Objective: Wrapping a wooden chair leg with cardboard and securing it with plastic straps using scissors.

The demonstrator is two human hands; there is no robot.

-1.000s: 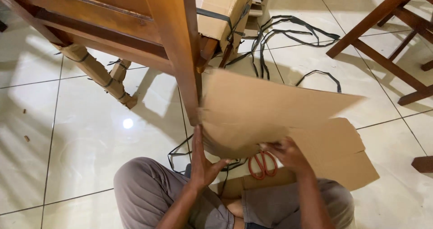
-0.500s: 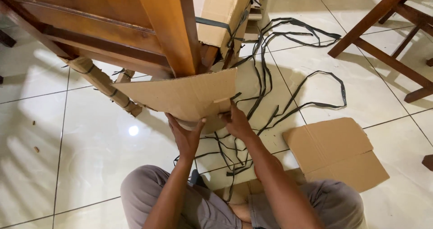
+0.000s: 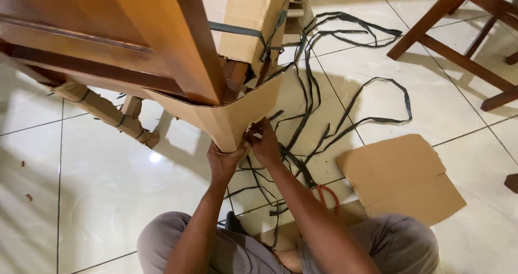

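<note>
Cardboard sheet (image 3: 226, 117) now wrapped, two hands (image 3: 245, 152) gripping

Both forearms are bare from the elbow down, with no sleeve reaching into view. The left hand (image 3: 225, 163) and the right hand (image 3: 264, 143) are bare too: no gloves, and no watch or band shows on either wrist. Rings cannot be made out. The legs are clothed in plain grey-brown trousers (image 3: 178, 241) of a soft, matte cloth, without pattern or print, creased into loose folds over the knees at the bottom of the head view. Between the knees a bare foot (image 3: 290, 259) shows, without shoe or sock
</note>
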